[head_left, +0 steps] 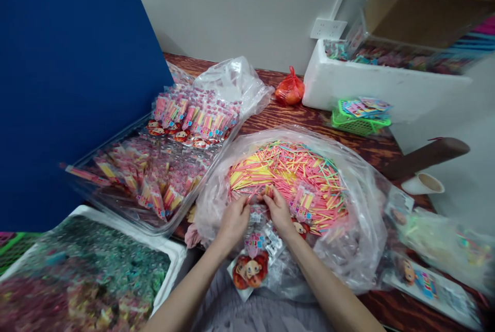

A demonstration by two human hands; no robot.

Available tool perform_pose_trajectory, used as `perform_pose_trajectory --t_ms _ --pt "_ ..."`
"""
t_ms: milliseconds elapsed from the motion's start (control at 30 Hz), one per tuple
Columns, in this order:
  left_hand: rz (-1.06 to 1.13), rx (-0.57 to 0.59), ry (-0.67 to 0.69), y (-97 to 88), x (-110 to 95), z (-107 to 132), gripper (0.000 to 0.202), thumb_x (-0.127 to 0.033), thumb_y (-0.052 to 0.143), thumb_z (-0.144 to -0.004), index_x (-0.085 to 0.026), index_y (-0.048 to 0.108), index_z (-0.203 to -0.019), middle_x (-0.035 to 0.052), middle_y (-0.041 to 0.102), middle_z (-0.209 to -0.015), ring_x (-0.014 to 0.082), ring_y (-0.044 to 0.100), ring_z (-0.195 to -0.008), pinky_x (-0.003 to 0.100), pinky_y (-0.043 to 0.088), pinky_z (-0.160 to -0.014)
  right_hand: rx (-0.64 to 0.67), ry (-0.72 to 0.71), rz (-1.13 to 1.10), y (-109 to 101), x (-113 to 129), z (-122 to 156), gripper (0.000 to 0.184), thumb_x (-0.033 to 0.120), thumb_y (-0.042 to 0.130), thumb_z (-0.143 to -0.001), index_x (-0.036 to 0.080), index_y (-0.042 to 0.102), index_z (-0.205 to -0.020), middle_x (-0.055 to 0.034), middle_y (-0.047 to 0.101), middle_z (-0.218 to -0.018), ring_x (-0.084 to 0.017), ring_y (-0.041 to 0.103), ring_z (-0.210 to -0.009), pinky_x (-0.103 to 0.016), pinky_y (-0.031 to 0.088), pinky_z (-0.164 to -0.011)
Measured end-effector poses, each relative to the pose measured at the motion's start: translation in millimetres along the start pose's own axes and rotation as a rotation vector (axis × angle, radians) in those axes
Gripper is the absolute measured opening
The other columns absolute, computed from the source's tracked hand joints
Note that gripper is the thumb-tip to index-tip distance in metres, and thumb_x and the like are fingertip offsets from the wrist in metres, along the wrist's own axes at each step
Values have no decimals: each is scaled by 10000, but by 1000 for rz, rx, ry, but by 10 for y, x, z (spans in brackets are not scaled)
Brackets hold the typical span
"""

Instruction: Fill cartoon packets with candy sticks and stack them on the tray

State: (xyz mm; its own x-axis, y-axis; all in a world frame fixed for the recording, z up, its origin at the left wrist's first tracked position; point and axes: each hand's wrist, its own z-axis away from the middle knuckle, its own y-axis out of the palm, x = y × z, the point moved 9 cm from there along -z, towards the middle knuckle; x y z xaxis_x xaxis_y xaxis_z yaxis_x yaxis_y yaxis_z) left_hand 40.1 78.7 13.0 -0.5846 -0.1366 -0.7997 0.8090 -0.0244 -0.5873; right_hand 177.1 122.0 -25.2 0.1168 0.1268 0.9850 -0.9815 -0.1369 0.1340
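Thin pink, yellow and green sticks (286, 162) fill a large clear plastic bag (359, 187) in front of me. Over its near side, my left hand (236, 216) is closed in a pinch at what look like pink sticks. Close beside it, my right hand (279, 211) pinches a few short yellow and pink sticks. Their fingertips nearly meet, so the exact grip is partly hidden. Below both hands lie printed clear pouches (255, 242) with a red-haired cartoon figure. A filled pouch (304, 202) rests on the loose sticks beside my right hand.
To the left, a clear tray (170, 226) holds many filled pouches. A white foam box (174, 254) of small wrapped pieces stands nearer. Behind are a red bag (290, 88), a green basket (359, 123) and another foam box (379, 84). A paper cup (423, 184) lies right.
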Motion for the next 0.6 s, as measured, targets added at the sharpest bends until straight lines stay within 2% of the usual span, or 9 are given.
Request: perform_pose_trajectory --t_ms 100,200,367,433,500,600 --pt "-27 6 4 35 -3 -15 180 -127 427 -863 -178 599 -853 42 680 -836 183 622 -804 256 400 -706 -24 -20 -1 -1 46 13 162 316 619 -798 232 617 -935 2 681 -846 -193 629 -815 -302 484 -753" --pt "-60 13 16 68 -18 4 202 -151 423 -891 -171 622 -872 63 690 -826 203 633 -798 275 410 -704 -19 7 -142 90 123 54 195 308 635 -785 237 626 -966 -14 700 -899 -205 633 -884 -309 493 -765" --pt "-77 52 70 90 -89 42 260 -159 405 -926 -196 640 -1031 70 721 -962 205 660 -887 281 445 -754 64 150 -392 328 155 110 224 233 707 -685 236 641 -899 2 700 -801 -166 634 -721 -277 493 -675" --pt "-87 87 99 95 -117 55 256 -180 410 -939 -199 658 -999 61 724 -915 203 667 -849 281 457 -746 71 195 -404 345 139 112 245 209 735 -640 228 640 -865 19 684 -733 -144 613 -647 -256 479 -633" --pt "-88 119 145 96 -146 77 242 -200 433 -943 -200 665 -1011 59 726 -927 204 669 -854 287 467 -760 86 229 -398 334 126 99 231 246 746 -645 217 631 -844 15 674 -706 -143 604 -624 -256 471 -610" --pt "-55 130 274 86 -220 140 287 -197 500 -928 -212 594 -1198 61 706 -1086 203 653 -976 297 478 -842 43 194 -326 212 145 30 205 342 695 -721 224 603 -862 9 673 -728 -152 595 -614 -266 456 -575"
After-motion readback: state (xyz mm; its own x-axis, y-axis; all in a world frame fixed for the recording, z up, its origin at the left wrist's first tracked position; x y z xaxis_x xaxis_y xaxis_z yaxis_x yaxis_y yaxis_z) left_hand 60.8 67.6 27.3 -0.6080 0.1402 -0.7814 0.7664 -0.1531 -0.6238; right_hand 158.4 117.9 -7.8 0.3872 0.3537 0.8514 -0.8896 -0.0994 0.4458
